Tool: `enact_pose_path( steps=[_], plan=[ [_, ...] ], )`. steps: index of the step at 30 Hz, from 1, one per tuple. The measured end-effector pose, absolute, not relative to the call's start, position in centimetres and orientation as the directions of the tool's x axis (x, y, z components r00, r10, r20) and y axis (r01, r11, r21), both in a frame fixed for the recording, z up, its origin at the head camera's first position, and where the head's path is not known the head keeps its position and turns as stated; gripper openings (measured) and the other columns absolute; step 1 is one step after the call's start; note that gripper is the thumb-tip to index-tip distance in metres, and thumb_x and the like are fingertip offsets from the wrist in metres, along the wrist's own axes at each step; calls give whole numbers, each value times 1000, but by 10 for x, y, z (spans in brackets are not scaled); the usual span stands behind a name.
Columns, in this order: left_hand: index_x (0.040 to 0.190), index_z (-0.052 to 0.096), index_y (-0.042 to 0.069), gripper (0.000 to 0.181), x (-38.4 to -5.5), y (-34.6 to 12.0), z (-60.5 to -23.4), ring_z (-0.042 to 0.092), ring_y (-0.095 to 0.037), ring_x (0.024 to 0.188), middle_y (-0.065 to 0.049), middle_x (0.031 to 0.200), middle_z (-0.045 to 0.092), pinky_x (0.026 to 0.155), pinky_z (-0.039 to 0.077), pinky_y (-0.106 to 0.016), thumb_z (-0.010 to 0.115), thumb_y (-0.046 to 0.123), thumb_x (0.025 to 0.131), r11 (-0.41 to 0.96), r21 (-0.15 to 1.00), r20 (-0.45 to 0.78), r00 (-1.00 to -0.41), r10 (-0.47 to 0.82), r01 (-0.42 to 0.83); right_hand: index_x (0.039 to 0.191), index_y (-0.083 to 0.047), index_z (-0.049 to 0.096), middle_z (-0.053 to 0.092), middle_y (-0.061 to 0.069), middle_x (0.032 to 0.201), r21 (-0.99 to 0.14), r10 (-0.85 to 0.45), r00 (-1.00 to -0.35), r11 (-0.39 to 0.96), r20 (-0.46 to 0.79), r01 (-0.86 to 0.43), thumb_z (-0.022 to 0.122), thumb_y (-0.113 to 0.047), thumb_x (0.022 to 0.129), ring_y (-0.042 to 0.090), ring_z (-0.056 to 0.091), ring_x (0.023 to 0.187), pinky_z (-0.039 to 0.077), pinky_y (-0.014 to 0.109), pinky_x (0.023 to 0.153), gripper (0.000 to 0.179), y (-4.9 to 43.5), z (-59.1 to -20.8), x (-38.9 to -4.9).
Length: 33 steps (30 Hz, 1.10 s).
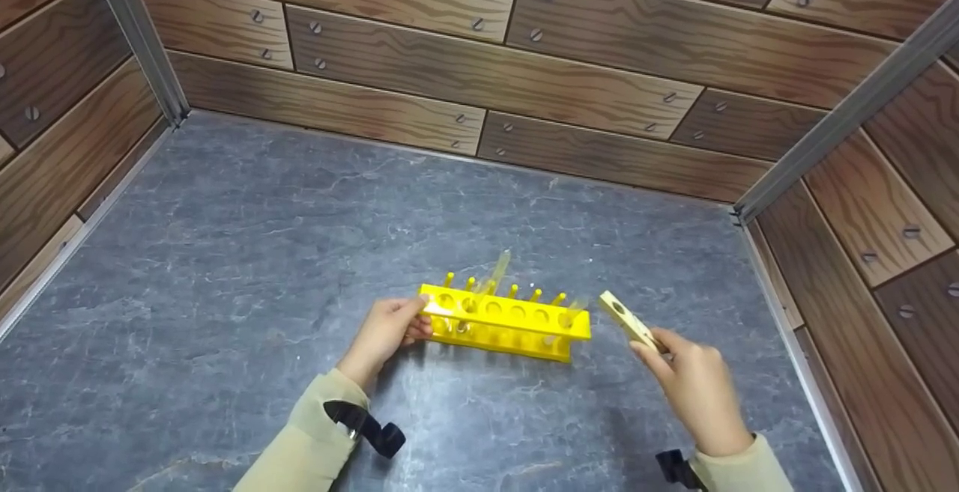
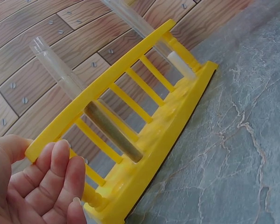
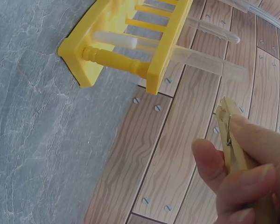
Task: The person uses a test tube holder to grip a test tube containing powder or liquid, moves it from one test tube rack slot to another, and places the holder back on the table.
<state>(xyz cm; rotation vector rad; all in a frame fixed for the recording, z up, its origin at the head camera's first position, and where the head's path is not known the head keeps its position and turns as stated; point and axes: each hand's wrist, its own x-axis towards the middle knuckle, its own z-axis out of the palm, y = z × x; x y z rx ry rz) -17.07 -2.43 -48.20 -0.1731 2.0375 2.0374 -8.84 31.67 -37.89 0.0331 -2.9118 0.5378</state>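
Note:
A yellow test tube rack (image 1: 503, 312) stands in front of me, its left end pinched between the thumb and fingers of my left hand (image 1: 389, 327). In the left wrist view, a clear test tube (image 2: 53, 63) near that end holds a brown filling in its lower part. Another clear tube at the far end has white material (image 2: 181, 64) at its bottom. My right hand (image 1: 697, 383) holds a wooden test tube clamp (image 1: 628, 318), its tip just right of the rack. In the right wrist view, the clamp's tip lies near the upper end of the end tube (image 3: 219, 65).
A slanting clear tube (image 1: 500, 266) rises behind the rack by its row of pegs. The grey marbled tabletop (image 1: 300, 215) is bounded by wood-patterned walls (image 1: 419, 87) at the back and both sides, with metal strips at the corners.

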Motion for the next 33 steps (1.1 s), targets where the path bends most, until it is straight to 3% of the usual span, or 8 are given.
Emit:
enact_pose_path(
  steps=[17, 33],
  plan=[
    [82, 66, -8, 35, -184, -26, -470, 61, -19, 60, -6, 65, 64, 56, 47, -28, 55, 23, 93, 24, 968, -250, -966, 73, -249, 102, 0, 68, 65, 7, 70, -353, -5, -977, 932, 213, -82, 67, -19, 86, 11, 35, 39, 31, 24, 37, 25, 316, -374, -101],
    [81, 66, -8, 36, -171, -24, -479, 59, -15, 57, -4, 64, 64, 54, 45, -25, 55, 25, 93, 25, 970, -245, -965, 92, -243, 100, 0, 68, 65, 7, 71, -360, 19, -986, 932, 167, -43, 68, -19, 85, 10, 41, 42, 35, 23, 39, 24, 318, -379, -90]
  ],
)
